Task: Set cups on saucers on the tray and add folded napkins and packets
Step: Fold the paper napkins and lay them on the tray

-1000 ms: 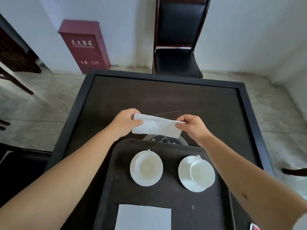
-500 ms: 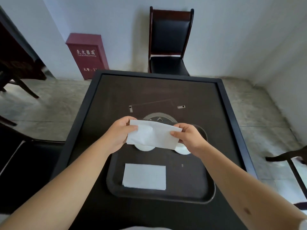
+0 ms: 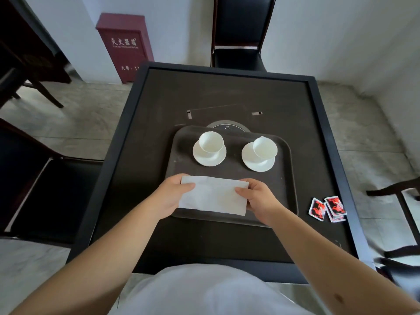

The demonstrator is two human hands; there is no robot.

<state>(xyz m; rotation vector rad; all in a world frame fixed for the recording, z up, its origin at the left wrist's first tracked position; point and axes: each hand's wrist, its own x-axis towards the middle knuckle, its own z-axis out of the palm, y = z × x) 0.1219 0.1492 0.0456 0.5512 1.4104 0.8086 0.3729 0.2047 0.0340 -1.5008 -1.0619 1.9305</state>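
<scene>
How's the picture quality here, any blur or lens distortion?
Head view: wide-angle bend bows the table edges outward; the chair at the right edge smears with motion blur; the cups and napkin read fairly sharp under soft, even light.

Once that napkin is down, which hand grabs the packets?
Right. The red packets lie on the table beyond the tray's right edge, nearest the right hand; the left hand would have to cross over.

We see a white folded paper napkin (image 3: 213,195) over the dark rectangular tray's (image 3: 285,178) near half, two empty white cups (image 3: 211,142) (image 3: 265,147) upright on white saucers (image 3: 209,156) (image 3: 256,161), red-and-white packets (image 3: 327,209) on the table.
</scene>
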